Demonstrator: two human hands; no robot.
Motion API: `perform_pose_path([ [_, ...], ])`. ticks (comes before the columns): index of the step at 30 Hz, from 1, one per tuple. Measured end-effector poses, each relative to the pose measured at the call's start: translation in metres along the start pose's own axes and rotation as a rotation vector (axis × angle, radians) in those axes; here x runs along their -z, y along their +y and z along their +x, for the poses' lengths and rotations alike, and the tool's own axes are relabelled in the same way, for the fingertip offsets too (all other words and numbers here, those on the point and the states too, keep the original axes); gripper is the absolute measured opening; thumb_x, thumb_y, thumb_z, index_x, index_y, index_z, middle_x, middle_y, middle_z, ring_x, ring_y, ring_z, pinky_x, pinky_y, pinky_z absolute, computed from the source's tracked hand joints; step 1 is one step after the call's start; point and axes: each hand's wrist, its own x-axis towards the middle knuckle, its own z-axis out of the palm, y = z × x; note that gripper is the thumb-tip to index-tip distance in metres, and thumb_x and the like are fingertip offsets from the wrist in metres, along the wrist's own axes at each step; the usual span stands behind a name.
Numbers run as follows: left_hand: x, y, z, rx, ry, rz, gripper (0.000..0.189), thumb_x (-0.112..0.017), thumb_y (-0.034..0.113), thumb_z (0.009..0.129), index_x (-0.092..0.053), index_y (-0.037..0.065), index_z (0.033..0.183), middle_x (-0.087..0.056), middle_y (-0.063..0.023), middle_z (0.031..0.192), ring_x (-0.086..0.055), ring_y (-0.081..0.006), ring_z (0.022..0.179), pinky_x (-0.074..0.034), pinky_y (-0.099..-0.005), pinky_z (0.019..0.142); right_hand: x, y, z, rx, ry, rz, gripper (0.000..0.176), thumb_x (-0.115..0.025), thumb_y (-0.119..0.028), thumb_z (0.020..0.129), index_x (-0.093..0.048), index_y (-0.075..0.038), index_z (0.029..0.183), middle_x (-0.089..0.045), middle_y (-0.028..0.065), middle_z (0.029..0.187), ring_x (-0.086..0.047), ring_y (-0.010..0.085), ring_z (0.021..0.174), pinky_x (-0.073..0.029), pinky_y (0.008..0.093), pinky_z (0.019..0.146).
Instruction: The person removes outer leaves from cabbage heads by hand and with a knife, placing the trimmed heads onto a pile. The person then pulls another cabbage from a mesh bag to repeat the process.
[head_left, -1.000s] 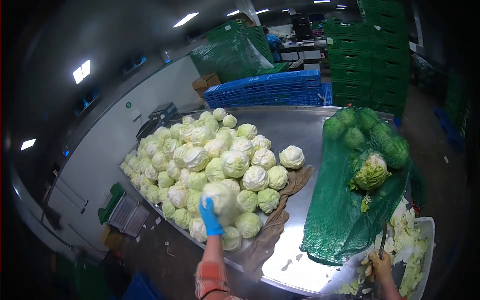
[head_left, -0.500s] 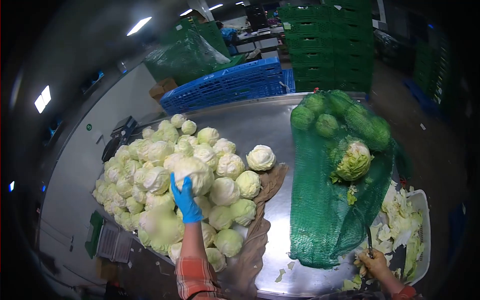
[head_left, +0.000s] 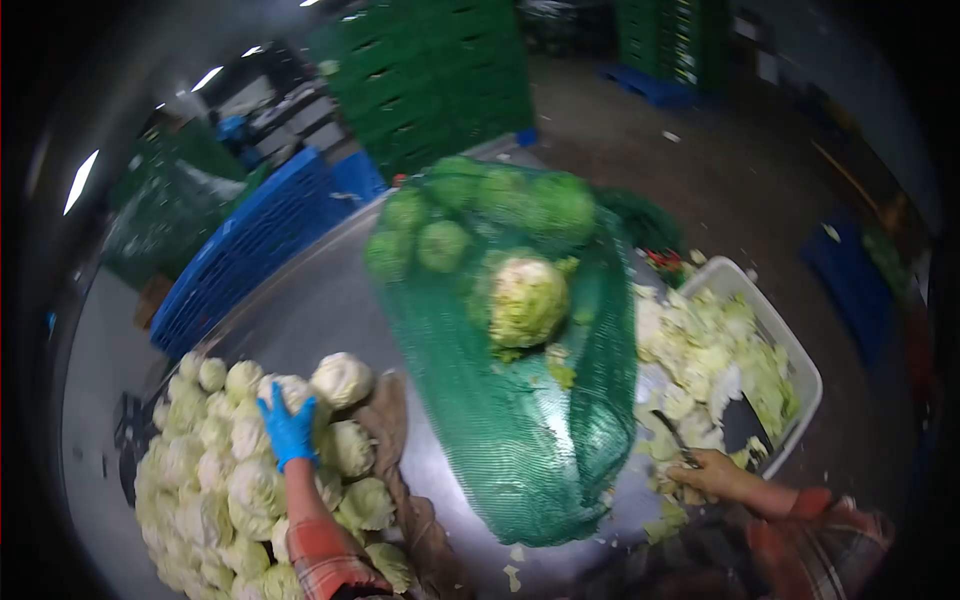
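My left hand [head_left: 289, 428], in a blue glove, rests with spread fingers on a pale cabbage [head_left: 287, 390] at the upper right part of a big cabbage pile [head_left: 205, 480]. My bare right hand [head_left: 712, 474] is closed round the handle of a knife [head_left: 675, 436], whose curved blade points up and left. Between my hands lies a green mesh bag [head_left: 480, 450] with several green cabbages [head_left: 540, 205] in its far end. On top of the mesh sits a partly trimmed cabbage [head_left: 527, 300] with loose leaf bits below it.
A white bin [head_left: 808, 385] of cut leaves [head_left: 715, 335] stands at the right. Brown cloth [head_left: 400, 480] lies between pile and bag on the metal table [head_left: 320, 300]. Blue pallets [head_left: 245, 245] and stacked green crates [head_left: 430, 80] are behind.
The view has turned right, so the pile and bag appear further left. My left hand is at a cabbage near the pile's right edge. My right hand with the knife shows more fully.
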Motion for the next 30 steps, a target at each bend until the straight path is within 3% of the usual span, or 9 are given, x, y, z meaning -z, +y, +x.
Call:
perform_pose_path([
  [6, 0.001, 0.116, -0.046, -0.163, 0.236, -0.121, 0.056, -0.064, 0.034, 0.090, -0.051, -0.002, 0.131, -0.047, -0.0249, 0.137, -0.049, -0.0347, 0.123, -0.037, -0.0453, 0.104, -0.032, 0.100, 0.056, 0.347, -0.640, -0.704, 0.063, -0.055, -0.059, 0.087, -0.059, -0.007, 0.123, -0.070, 0.0097, 0.095, -0.066, 0.0210, 0.075, -0.052, 0.0340, 0.065],
  [9, -0.027, 0.221, -0.097, -0.120, -0.469, -1.208, 0.024, -0.059, 0.022, 0.093, -0.068, 0.000, 0.096, -0.070, -0.0098, 0.097, -0.063, -0.0154, 0.082, -0.050, -0.0314, 0.080, -0.028, 0.066, 0.065, 0.050, -0.815, -0.525, 0.051, -0.055, -0.053, 0.089, -0.064, -0.006, 0.105, -0.070, 0.0090, 0.088, -0.063, 0.0193, 0.058, -0.050, 0.0341, 0.055],
  [13, -0.038, 0.338, -0.167, -0.013, -1.251, -1.119, 0.034, -0.057, 0.030, 0.095, -0.063, -0.002, 0.101, -0.069, -0.0143, 0.095, -0.066, -0.0270, 0.082, -0.053, -0.0383, 0.079, 0.040, 0.053, 0.076, -0.116, -0.446, -0.102, 0.041, -0.057, -0.044, 0.091, -0.064, -0.008, 0.109, -0.071, 0.0059, 0.083, -0.055, 0.0124, 0.049, -0.042, 0.0278, 0.040],
  [17, -0.122, 0.342, -0.145, 0.773, -0.725, -1.367, 0.032, -0.057, 0.033, 0.094, -0.056, 0.007, 0.075, -0.053, -0.0039, 0.064, -0.052, -0.0214, 0.054, -0.047, -0.0336, 0.056, 0.134, 0.052, 0.071, -0.095, -0.096, 0.063, 0.040, -0.058, -0.041, 0.091, -0.061, -0.008, 0.115, -0.071, 0.0062, 0.081, -0.057, 0.0112, 0.048, -0.041, 0.0253, 0.036],
  [18, -0.160, 0.295, -0.117, 0.345, -0.853, -1.313, 0.032, -0.058, 0.030, 0.092, -0.047, 0.013, 0.068, -0.039, 0.0003, 0.060, -0.039, -0.0187, 0.049, -0.037, -0.0329, 0.049, 0.155, 0.056, 0.067, -0.096, -0.026, 0.110, 0.041, -0.059, -0.039, 0.091, -0.059, -0.008, 0.118, -0.071, 0.0059, 0.080, -0.058, 0.0106, 0.049, -0.042, 0.0248, 0.037],
  [21, -0.157, 0.310, -0.106, 0.657, -0.515, -1.410, 0.027, -0.056, 0.024, 0.089, -0.046, 0.011, 0.067, -0.045, -0.0046, 0.064, -0.047, -0.0220, 0.060, -0.040, -0.0385, 0.056, 0.186, 0.084, 0.071, 0.054, 0.455, 0.178, 0.049, -0.060, -0.036, 0.091, -0.051, -0.006, 0.129, -0.068, 0.0060, 0.073, -0.056, 0.0124, 0.045, -0.042, 0.0266, 0.035],
  [24, -0.186, 0.267, -0.090, -0.096, -0.160, -0.485, 0.024, -0.053, 0.022, 0.090, -0.056, 0.000, 0.080, -0.059, -0.0162, 0.081, -0.056, -0.0310, 0.074, -0.045, -0.0442, 0.069, 0.196, 0.050, 0.050, -0.028, 0.698, 0.322, 0.052, -0.058, -0.033, 0.094, -0.044, -0.008, 0.137, -0.065, 0.0051, 0.072, -0.057, 0.0122, 0.051, -0.044, 0.0275, 0.037],
  [27, -0.144, 0.315, -0.125, -0.069, -0.138, -0.351, 0.053, -0.046, 0.035, 0.096, -0.050, -0.013, 0.118, -0.056, -0.0275, 0.117, -0.054, -0.0397, 0.104, -0.041, -0.0475, 0.092, 0.177, 0.064, 0.114, 0.538, 0.551, 0.628, 0.048, -0.055, -0.028, 0.097, -0.041, -0.011, 0.139, -0.062, 0.0054, 0.074, -0.058, 0.0141, 0.058, -0.049, 0.0264, 0.045],
  [30, -0.155, 0.352, -0.187, -0.158, 0.236, -0.654, 0.046, -0.050, 0.029, 0.094, -0.055, -0.012, 0.115, -0.056, -0.0293, 0.115, -0.055, -0.0382, 0.103, -0.040, -0.0463, 0.094, 0.148, -0.002, 0.137, 0.415, 0.119, 0.568, 0.045, -0.049, -0.027, 0.099, -0.039, -0.012, 0.140, -0.067, 0.0136, 0.102, -0.066, 0.0161, 0.079, -0.054, 0.0249, 0.063],
])
